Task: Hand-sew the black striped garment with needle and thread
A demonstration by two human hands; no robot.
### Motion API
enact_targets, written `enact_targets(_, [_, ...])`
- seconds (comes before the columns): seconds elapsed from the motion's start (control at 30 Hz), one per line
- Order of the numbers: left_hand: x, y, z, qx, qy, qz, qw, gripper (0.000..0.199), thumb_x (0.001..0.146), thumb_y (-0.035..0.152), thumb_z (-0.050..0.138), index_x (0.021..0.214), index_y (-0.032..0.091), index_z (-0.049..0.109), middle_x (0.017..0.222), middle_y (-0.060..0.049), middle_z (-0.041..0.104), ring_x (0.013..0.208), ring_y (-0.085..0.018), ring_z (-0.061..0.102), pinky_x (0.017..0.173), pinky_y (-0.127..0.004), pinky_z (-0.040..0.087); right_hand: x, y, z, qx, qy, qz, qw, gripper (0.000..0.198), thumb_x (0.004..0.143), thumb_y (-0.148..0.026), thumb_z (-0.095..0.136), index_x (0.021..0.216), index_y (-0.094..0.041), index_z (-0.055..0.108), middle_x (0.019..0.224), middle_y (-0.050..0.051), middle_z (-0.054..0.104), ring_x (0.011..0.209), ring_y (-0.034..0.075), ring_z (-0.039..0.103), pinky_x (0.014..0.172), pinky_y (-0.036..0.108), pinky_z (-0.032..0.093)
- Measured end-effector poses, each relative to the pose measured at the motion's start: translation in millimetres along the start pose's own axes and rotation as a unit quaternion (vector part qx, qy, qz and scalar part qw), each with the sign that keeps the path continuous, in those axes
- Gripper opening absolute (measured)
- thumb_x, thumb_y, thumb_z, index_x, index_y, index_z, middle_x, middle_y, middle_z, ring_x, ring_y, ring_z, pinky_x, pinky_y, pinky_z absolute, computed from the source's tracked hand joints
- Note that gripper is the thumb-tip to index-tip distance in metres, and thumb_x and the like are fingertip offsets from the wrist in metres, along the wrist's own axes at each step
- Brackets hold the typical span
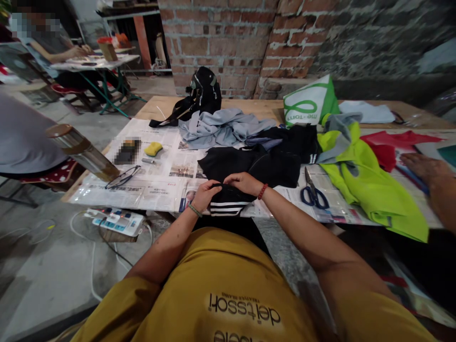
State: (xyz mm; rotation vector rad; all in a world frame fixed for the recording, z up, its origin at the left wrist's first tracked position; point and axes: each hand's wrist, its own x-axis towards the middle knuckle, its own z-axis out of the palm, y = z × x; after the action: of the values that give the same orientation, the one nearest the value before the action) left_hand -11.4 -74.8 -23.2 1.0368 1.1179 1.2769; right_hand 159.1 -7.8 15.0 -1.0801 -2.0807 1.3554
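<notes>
A black garment with white stripes (274,164) lies on the newspaper at the table's front edge. My left hand (206,194) pinches its near part between thumb and fingers. Close beside it, my right hand (245,184) also pinches the black cloth, with the fingertips of both hands almost meeting. Below the hands the white stripes hang toward the edge. Whether something small, such as a thread, is between the fingers cannot be made out. Dark-handled scissors (313,192) lie to the right of the garment.
Grey cloth (224,126), a black bag (206,90) and a yellow-green garment (370,175) lie around. At left stand a steel flask (83,152), glasses (123,176) and a sponge (153,148). A power strip (119,221) sits below the edge. Another person's hand (425,168) rests at right.
</notes>
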Motion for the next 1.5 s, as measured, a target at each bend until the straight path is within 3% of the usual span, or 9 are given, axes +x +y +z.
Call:
enact_targets(0.1, [-1, 1, 0, 0.023, -0.014, 0.005, 1.0, 0.024, 0.061, 0.031, 0.07, 0.079, 0.015, 0.067, 0.066, 0.003, 0.06, 0.062, -0.009, 0.049, 0.06, -0.021, 0.039, -3, -1, -2, 0.162, 0.001, 0.062, 0.985, 0.02, 0.068, -0.018, 0.062, 0.088, -0.016, 0.062, 0.068, -0.002, 0.067, 0.048, 0.006, 0.054, 0.04, 0.016, 0.037])
enact_targets(0.2, [-3, 3, -1, 0.043, -0.037, 0.014, 0.998, 0.025, 0.062, 0.031, 0.07, 0.081, 0.015, 0.068, 0.069, 0.002, 0.061, 0.064, -0.01, 0.05, 0.062, -0.022, 0.039, -7, -3, -5, 0.281, -0.003, 0.085, 0.956, 0.035, 0.063, -0.021, 0.069, 0.095, -0.017, 0.056, 0.067, -0.001, 0.068, 0.042, 0.006, 0.053, 0.033, 0.014, 0.028])
enact_targets(0.43, [-6, 5, -2, 0.095, -0.047, 0.05, 0.993, 0.021, 0.065, 0.031, 0.069, 0.081, 0.016, 0.069, 0.072, 0.001, 0.064, 0.066, -0.011, 0.052, 0.064, -0.022, 0.041, -13, -8, 3, 0.344, 0.018, 0.146, 0.927, 0.025, 0.063, -0.027, 0.073, 0.074, -0.016, 0.053, 0.065, 0.0, 0.068, 0.036, 0.005, 0.05, 0.028, 0.014, 0.023])
enact_targets(0.7, [-7, 4, -1, 0.154, -0.037, 0.089, 0.983, 0.02, 0.068, 0.031, 0.067, 0.082, 0.017, 0.07, 0.071, 0.001, 0.063, 0.064, -0.011, 0.051, 0.062, -0.022, 0.04, -11, -11, 19, 0.236, 0.074, 0.134, 0.96, 0.021, 0.07, -0.032, 0.065, 0.06, -0.015, 0.057, 0.047, -0.005, 0.05, 0.034, 0.003, 0.037, 0.031, 0.016, 0.02])
enact_targets(1.1, [-14, -1, 4, 0.193, 0.012, 0.147, 0.97, 0.015, 0.074, 0.028, 0.061, 0.082, 0.016, 0.067, 0.075, -0.001, 0.064, 0.069, -0.012, 0.054, 0.067, -0.023, 0.042, -15, -9, 37, 0.224, 0.104, 0.105, 0.963, 0.02, 0.064, -0.034, 0.063, 0.059, -0.016, 0.056, 0.05, -0.006, 0.049, 0.047, 0.005, 0.038, 0.047, 0.02, 0.027])
enact_targets(1.23, [-12, -4, 2, 0.178, 0.025, 0.137, 0.974, 0.016, 0.074, 0.027, 0.06, 0.083, 0.016, 0.066, 0.076, 0.0, 0.063, 0.07, -0.012, 0.053, 0.067, -0.023, 0.042, -16, -9, 39, 0.126, 0.115, 0.086, 0.982, 0.025, 0.071, -0.038, 0.058, 0.06, -0.015, 0.06, 0.051, -0.004, 0.05, 0.049, 0.007, 0.04, 0.049, 0.021, 0.029])
enact_targets(1.3, [-10, -5, 2, 0.158, 0.023, 0.108, 0.981, 0.016, 0.073, 0.027, 0.062, 0.083, 0.016, 0.066, 0.074, 0.0, 0.063, 0.069, -0.011, 0.053, 0.066, -0.023, 0.041, -15, -11, 30, 0.058, 0.126, 0.078, 0.987, 0.024, 0.077, -0.035, 0.052, 0.07, -0.016, 0.065, 0.058, -0.002, 0.055, 0.048, 0.008, 0.043, 0.049, 0.022, 0.031])
enact_targets(1.4, [-8, -5, 1, 0.117, 0.022, 0.064, 0.991, 0.017, 0.071, 0.028, 0.063, 0.082, 0.015, 0.067, 0.071, 0.001, 0.062, 0.066, -0.011, 0.053, 0.063, -0.022, 0.041, -18, -15, 12, -0.022, 0.233, 0.003, 0.972, 0.023, 0.08, -0.027, 0.049, 0.093, -0.019, 0.065, 0.083, 0.002, 0.063, 0.056, 0.009, 0.053, 0.055, 0.024, 0.041])
enact_targets(1.5, [-9, -3, 1, 0.086, 0.022, 0.052, 0.995, 0.02, 0.071, 0.026, 0.064, 0.086, 0.015, 0.069, 0.074, 0.0, 0.064, 0.067, -0.011, 0.053, 0.063, -0.021, 0.041, -34, -19, 6, -0.086, 0.361, -0.109, 0.922, 0.021, 0.081, -0.024, 0.051, 0.097, -0.019, 0.063, 0.096, 0.006, 0.061, 0.07, 0.013, 0.057, 0.063, 0.026, 0.046])
